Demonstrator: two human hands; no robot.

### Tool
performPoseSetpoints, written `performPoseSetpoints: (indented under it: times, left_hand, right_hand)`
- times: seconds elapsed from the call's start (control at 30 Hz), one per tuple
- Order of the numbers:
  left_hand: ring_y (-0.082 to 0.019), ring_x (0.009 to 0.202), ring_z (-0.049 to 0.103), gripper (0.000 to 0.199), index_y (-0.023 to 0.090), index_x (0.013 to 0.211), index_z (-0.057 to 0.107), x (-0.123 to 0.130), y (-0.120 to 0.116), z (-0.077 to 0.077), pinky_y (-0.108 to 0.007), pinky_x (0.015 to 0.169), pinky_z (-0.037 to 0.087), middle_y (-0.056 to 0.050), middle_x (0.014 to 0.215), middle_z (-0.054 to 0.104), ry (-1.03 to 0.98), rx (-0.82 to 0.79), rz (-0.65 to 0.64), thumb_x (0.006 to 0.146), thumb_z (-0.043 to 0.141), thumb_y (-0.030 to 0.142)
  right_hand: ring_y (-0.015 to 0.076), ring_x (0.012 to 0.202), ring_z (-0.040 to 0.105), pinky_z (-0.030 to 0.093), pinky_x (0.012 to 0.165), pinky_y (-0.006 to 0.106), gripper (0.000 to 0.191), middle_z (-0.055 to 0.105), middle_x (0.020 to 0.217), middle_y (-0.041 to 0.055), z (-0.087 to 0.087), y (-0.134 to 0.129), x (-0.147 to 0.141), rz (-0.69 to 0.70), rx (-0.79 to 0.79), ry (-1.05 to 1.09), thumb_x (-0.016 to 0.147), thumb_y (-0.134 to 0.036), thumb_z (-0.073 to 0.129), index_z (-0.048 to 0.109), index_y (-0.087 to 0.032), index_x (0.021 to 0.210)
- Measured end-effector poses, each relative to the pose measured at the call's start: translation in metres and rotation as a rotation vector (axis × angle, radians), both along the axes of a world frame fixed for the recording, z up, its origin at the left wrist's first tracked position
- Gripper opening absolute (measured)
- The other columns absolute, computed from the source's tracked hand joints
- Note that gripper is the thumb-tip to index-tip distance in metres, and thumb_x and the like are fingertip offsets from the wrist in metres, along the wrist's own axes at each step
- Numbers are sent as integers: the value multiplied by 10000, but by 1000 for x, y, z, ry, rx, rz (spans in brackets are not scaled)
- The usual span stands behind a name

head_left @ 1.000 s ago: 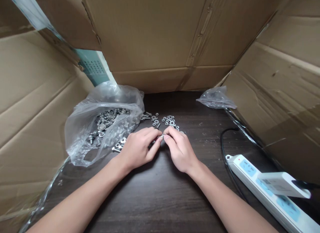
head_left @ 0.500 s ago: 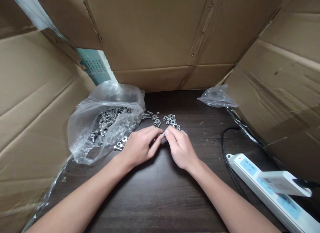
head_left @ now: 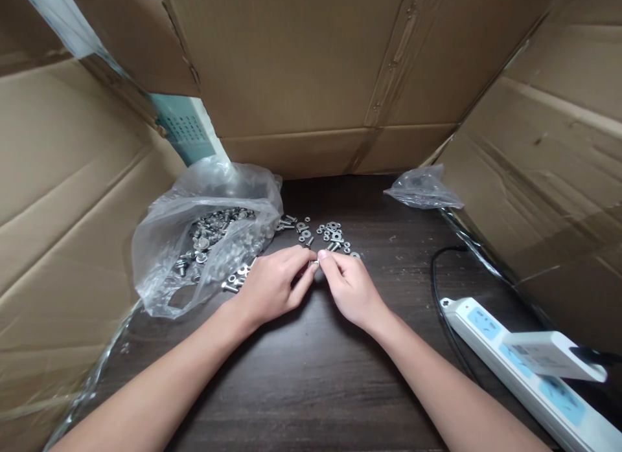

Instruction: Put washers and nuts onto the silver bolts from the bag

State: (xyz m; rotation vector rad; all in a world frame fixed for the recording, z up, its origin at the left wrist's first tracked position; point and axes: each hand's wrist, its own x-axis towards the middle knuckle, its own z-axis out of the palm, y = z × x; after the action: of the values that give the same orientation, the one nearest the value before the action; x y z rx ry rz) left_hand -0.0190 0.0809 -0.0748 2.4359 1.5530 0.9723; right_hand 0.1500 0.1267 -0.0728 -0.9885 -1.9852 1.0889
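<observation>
Between the fingertips of both hands sits a small silvery bolt (head_left: 315, 263), mostly hidden by the fingers. My left hand (head_left: 272, 280) pinches it from the left, thumb and forefinger closed. From the right, my right hand (head_left: 354, 290) closes its thumb and curled forefinger on its other end; whether a nut or washer is under those fingers I cannot make out. Just beyond the hands lie loose nuts and washers (head_left: 334, 236), with several bolts (head_left: 290, 223) among them. More bolts and washers (head_left: 231, 285) rest left of my left hand.
An open clear plastic bag (head_left: 150, 264) full of bolts stands at the left. A smaller plastic bag (head_left: 422, 188) lies at the back right. A white power strip (head_left: 515, 374) with a plugged-in adapter and black cable (head_left: 434, 277) occupies the right. Cardboard walls (head_left: 301, 70) surround the dark tabletop (head_left: 311, 374).
My right hand has shifted slightly, its thumb a touch further left and its forefinger curled lower. More bolts and a washer show behind it. My left hand keeps nearly the same place.
</observation>
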Motion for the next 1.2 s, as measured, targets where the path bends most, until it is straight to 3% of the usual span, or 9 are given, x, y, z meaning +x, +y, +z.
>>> performPoseSetpoints:
  times: [0.1,0.37,0.57,0.77,1.03,1.2]
  left_hand:
    - [-173,859,650,180,183,1045,599,0,-1,0,-292,751,483,-29,946,681,2,2,3,1012,444,267]
    - [-163,811,632,176,182,1010,598,1,-1,3,-288,709,465,-16,898,660,9,26,19,1014,446,271]
    - [-151,794,632,150,183,1039,586,1,0,0,-275,704,461,-16,914,670,-32,16,-1,1008,454,248]
    - [-165,822,646,179,187,1051,589,1,0,0,-282,709,464,-25,929,678,10,-11,8,1013,431,263]
    - [-164,800,633,176,192,1021,584,2,-1,3,-283,693,453,-16,918,669,-1,-40,36,1014,429,276]
    - [-156,807,623,167,188,1023,578,2,0,0,-277,704,451,-23,930,658,-37,-70,0,1015,433,270]
  right_hand:
    - [114,586,362,267,580,285,450,382,608,-20,1,0,1,-27,6,-23,1023,-438,365,405,-180,656]
    - [113,634,417,315,632,261,275,457,674,-20,6,-2,3,16,132,23,990,-259,402,418,-182,727]
    - [106,562,339,260,559,272,384,365,593,-32,3,-2,0,-8,111,-2,1016,-352,369,331,-193,668]
    - [108,568,351,258,574,278,446,386,585,-24,3,-1,0,-22,63,-20,1025,-417,367,372,-182,646]
    - [140,687,455,321,667,282,241,511,735,-2,5,-2,5,11,120,-30,993,-254,385,419,-191,763]
    - [133,621,418,314,628,284,259,468,671,-10,5,-1,4,36,156,-6,978,-250,385,379,-200,724]
